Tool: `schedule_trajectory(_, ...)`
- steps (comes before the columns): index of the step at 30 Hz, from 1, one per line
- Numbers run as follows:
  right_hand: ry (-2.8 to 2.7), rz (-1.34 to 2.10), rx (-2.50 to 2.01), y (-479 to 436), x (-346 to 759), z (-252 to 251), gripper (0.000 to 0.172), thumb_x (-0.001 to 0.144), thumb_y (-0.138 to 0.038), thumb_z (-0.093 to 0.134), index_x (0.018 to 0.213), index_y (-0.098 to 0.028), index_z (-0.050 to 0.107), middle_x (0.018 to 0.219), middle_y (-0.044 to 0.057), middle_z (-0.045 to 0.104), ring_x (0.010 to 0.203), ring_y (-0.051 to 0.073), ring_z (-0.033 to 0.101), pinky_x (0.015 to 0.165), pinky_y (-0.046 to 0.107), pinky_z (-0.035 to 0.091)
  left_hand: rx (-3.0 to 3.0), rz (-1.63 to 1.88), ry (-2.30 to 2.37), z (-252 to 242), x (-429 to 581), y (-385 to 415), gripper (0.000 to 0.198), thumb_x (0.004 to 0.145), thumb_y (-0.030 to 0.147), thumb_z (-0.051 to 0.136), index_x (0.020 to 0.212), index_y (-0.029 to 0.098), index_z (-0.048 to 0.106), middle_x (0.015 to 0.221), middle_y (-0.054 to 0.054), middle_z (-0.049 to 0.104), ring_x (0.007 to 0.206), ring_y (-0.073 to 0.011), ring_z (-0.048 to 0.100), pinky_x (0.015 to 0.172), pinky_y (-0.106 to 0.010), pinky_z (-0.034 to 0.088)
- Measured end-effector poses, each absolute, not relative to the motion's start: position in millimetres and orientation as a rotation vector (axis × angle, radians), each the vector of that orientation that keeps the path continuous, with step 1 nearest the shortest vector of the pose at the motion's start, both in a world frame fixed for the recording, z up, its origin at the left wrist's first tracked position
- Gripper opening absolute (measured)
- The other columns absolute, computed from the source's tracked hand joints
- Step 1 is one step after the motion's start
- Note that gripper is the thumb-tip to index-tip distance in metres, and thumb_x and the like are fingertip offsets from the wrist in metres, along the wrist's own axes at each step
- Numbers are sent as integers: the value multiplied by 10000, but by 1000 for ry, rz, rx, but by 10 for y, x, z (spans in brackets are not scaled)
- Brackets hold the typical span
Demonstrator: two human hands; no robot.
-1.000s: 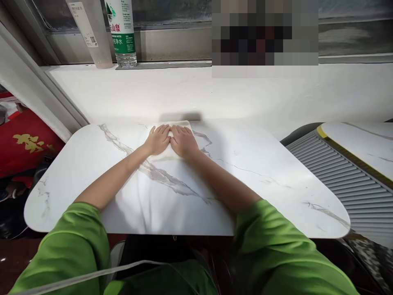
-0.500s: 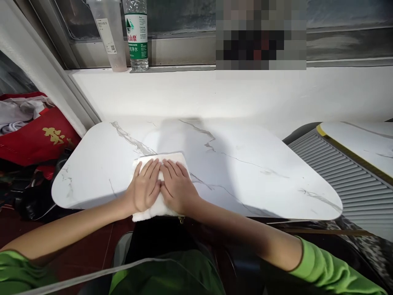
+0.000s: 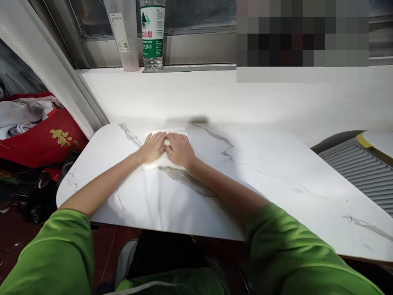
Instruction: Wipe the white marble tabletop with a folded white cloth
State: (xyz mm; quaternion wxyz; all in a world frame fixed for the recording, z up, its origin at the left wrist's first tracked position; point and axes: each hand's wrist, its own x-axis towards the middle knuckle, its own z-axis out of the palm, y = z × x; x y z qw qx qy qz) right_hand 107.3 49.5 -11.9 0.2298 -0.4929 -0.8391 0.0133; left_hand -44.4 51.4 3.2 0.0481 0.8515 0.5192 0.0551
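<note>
My left hand [image 3: 153,148] and my right hand [image 3: 179,149] lie side by side, fingers stretched flat, pressing on a folded white cloth [image 3: 178,132] at the far side of the white marble table [image 3: 276,184]. The hands cover most of the cloth; only its far edge and corners show. A damp streak runs on the table from the cloth back toward me. Both arms reach forward out of green sleeves.
A white sill [image 3: 215,92] rises behind the table, carrying a water bottle [image 3: 152,35] and a clear plastic cup [image 3: 124,37] by the window. Red and grey fabric [image 3: 39,131] is piled at the left. A ribbed grey panel [image 3: 359,168] lies at the right.
Both hands pushed the cloth from the near table edge back to the far side, arms now extended. One second ago it was also far, so it went near and back.
</note>
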Motion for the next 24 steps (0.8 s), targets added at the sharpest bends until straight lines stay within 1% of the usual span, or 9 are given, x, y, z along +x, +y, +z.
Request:
schedule_trajectory(6, -2251, 49, -1464, 1085, 913, -95, 391, 893, -149, 382, 1229, -80, 570, 1254, 189, 640, 1214, 303, 528, 1067, 428, 324, 2619, 233, 1509, 8, -559, 1285, 563, 953, 247, 287, 1498, 127, 365, 1597, -125, 355, 1486, -233, 298, 1235, -484, 175)
schedule_trajectory(9, -2247, 67, -1488, 1221, 885, -99, 415, 897, -144, 366, 1258, -77, 559, 1274, 187, 631, 1227, 299, 518, 1072, 430, 320, 2618, 254, 1501, 10, -574, 1437, 579, 936, 245, 299, 1497, 124, 373, 1588, -129, 370, 1481, -238, 306, 1232, -479, 186)
schedule_trajectory(11, -2249, 48, -1489, 1239, 878, -104, 422, 904, -145, 363, 1274, -71, 552, 1296, 188, 621, 1245, 296, 506, 1086, 435, 310, 2608, 236, 1513, 26, -570, 1449, 593, 936, 250, 296, 1507, 102, 357, 1595, -134, 355, 1491, -241, 286, 1237, -471, 169)
schedule_trajectory(15, -2274, 9, -1502, 1100, 869, -106, 446, 927, -151, 357, 1324, -43, 527, 1386, 197, 569, 1308, 296, 465, 1130, 444, 271, 2577, 176, 1558, 61, -562, 1295, 614, 941, 254, 288, 1525, 66, 314, 1617, -143, 305, 1510, -245, 240, 1246, -464, 130)
schedule_trajectory(19, -2282, 10, -1503, 712, 808, -124, 478, 945, -179, 355, 1365, -5, 502, 1440, 211, 526, 1349, 318, 430, 1152, 462, 246, 2599, 142, 1512, 50, -646, 925, 614, 944, 245, 278, 1526, 50, 297, 1623, -150, 289, 1516, -243, 225, 1248, -474, 117)
schedule_trajectory(24, -2287, 3, -1397, -55, 656, -158, 490, 937, -212, 380, 1348, 21, 511, 1448, 239, 513, 1354, 352, 423, 1160, 522, 243, 2641, 189, 1426, 5, -937, 155, 588, 992, 337, 256, 1540, 124, 274, 1630, -126, 283, 1521, -261, 212, 1243, -517, 113)
